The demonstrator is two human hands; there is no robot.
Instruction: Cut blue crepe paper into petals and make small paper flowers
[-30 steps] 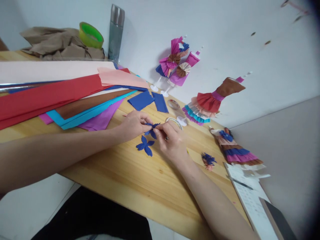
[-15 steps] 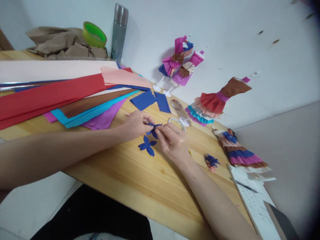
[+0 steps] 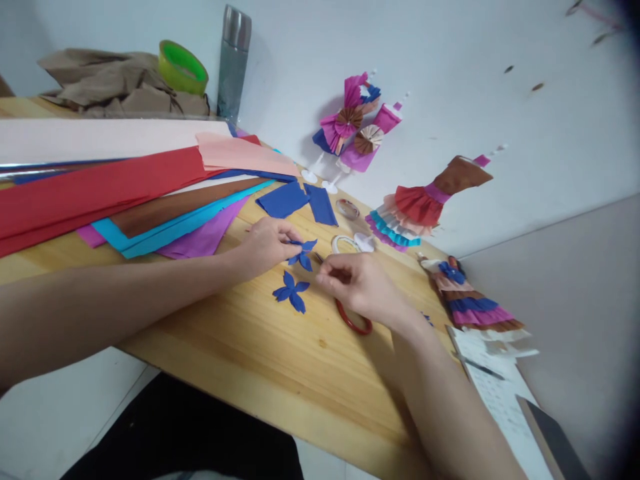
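My left hand (image 3: 267,248) is closed, its fingertips pinching a blue paper flower (image 3: 301,257) with pointed petals. Another blue paper flower (image 3: 291,291) lies flat on the table just below it. To the right, my right hand (image 3: 353,283) has its fingers curled around a pair of scissors, whose red handle (image 3: 357,325) sticks out beneath the palm. A dark tip shows by the fingers, pointing at the held flower; most of the scissors is hidden by the hand.
Folded blue paper pieces (image 3: 284,199) and tape rolls (image 3: 345,244) lie beyond my hands. Coloured paper sheets (image 3: 150,190) spread at left. Paper dresses on small stands (image 3: 423,200) line the wall. A metal flask (image 3: 234,63) and green tape roll (image 3: 183,67) stand behind; a notepad (image 3: 495,380) lies right.
My right hand has let go of the held flower and drawn back slightly right. The scissors' red handle now shows under it. My left hand still pinches the flower.
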